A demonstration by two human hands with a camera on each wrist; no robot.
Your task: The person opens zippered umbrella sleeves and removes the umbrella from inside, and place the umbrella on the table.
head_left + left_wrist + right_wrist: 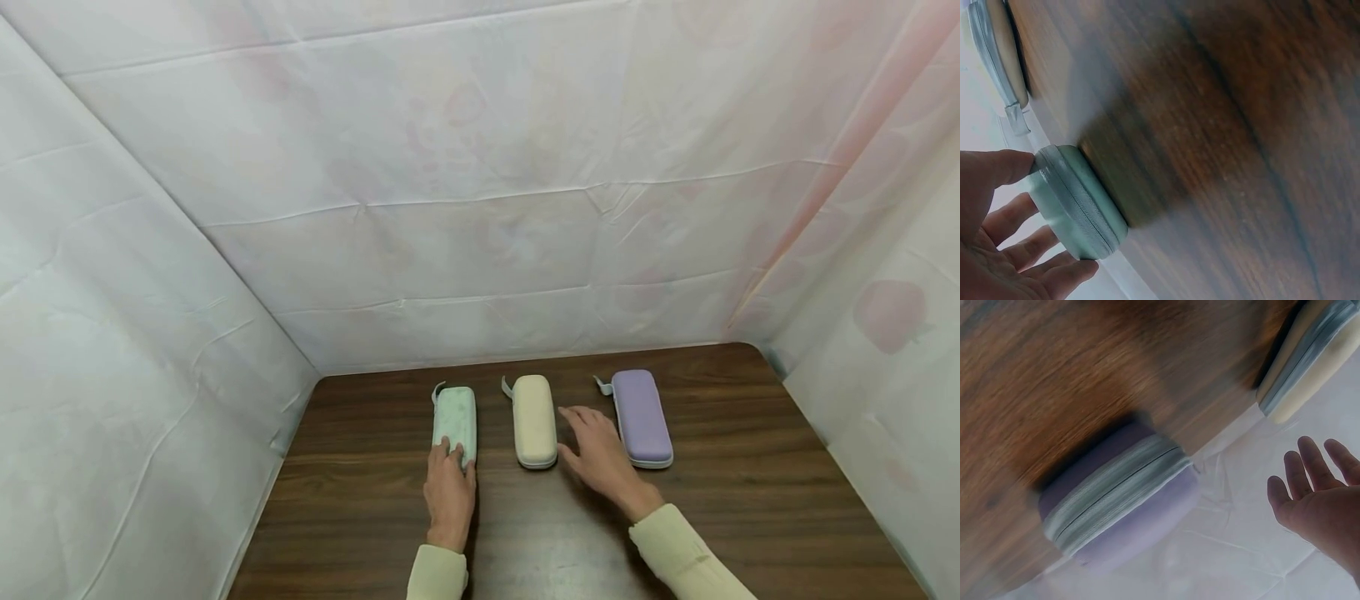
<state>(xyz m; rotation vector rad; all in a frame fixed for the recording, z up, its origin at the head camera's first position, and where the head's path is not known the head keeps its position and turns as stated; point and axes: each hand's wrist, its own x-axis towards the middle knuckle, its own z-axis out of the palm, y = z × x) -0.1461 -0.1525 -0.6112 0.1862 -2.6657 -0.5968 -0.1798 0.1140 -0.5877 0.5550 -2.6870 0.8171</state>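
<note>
We see three long, rounded zip-up cases standing apart in a row on the dark wood-grain surface [352, 500], and we judge the handling only partly done. The left hand [450, 492] holds the mint-green case [454, 412] at its near end, thumb and fingers spread across its width; the right hand [602, 458] holds nothing, its fingers loosely spread between the cream-coloured case [535, 421] in the middle and the lilac-purple case [642, 417] on the right. All three look closed, so the row seems laid out, while two cases remain unheld.

We cannot see the mint case's near end from the head, as fingers cover it. The cream case is cut off in both wrist views, blur softens the grain there, and we cannot tell whether anything lies inside the cases
</note>
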